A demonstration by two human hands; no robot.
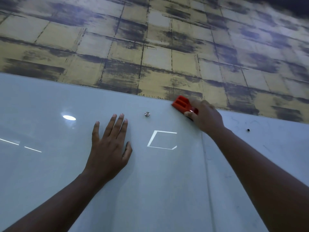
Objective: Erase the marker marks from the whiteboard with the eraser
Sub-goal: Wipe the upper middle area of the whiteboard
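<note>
Yellow-and-grey tiled wall [150, 47] fills the upper half of the frame above a glossy whiteboard [50, 164] that spans the lower half. At the board's top edge, right of centre, the right hand [206, 117] grips a red eraser [182, 104], its fingers curled round it. Left of centre, the left hand [111, 146] lies flat on the board with fingers straight, holding nothing. A round metal stud [147, 114] sits between the two hands. Faint marker marks [250, 124] show at the right.
</note>
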